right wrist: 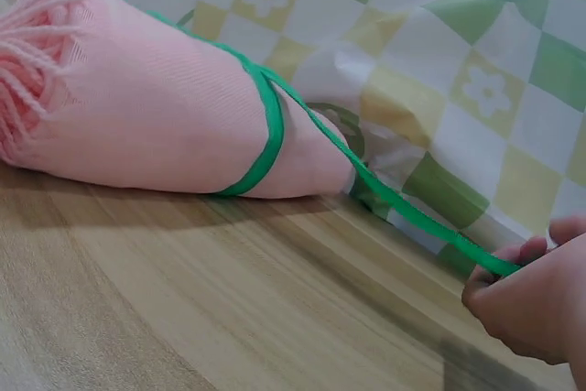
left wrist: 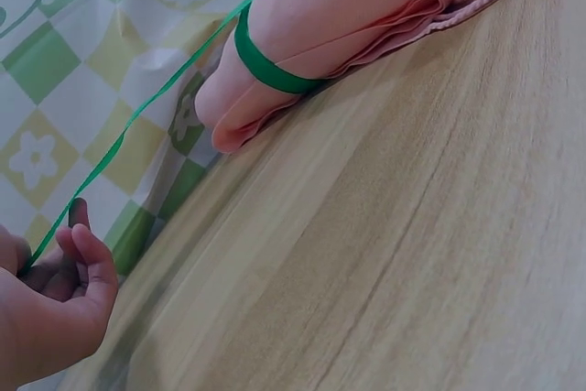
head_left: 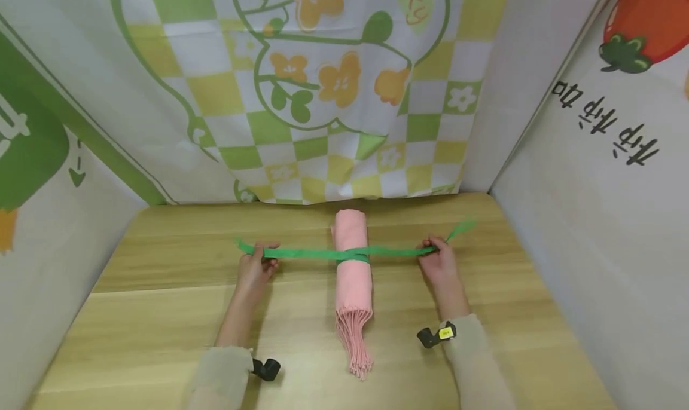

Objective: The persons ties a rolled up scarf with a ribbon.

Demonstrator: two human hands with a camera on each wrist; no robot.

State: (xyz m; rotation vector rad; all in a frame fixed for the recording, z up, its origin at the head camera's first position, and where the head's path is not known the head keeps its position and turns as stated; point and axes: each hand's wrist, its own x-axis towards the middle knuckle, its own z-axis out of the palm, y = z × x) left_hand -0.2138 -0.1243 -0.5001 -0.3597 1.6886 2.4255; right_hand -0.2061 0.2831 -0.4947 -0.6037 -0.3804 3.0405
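Observation:
A rolled pink scarf (head_left: 352,266) with a fringe at its near end lies on the wooden table (head_left: 161,314). A green ribbon (head_left: 307,253) is wrapped once around its middle and stretches taut to both sides. My left hand (head_left: 256,266) pinches the ribbon's left end, and my right hand (head_left: 437,257) pinches the right end, whose tip sticks out beyond the fingers. In the left wrist view the ribbon (left wrist: 128,125) runs from my left hand (left wrist: 55,304) to the scarf (left wrist: 320,20). In the right wrist view the ribbon (right wrist: 403,208) runs from the scarf (right wrist: 137,107) to my right hand (right wrist: 531,295).
Printed cloth hangs close behind the scarf as a checkered backdrop (head_left: 334,87) and along both sides of the table. Bare wood lies in front of the hands and to either side of the scarf.

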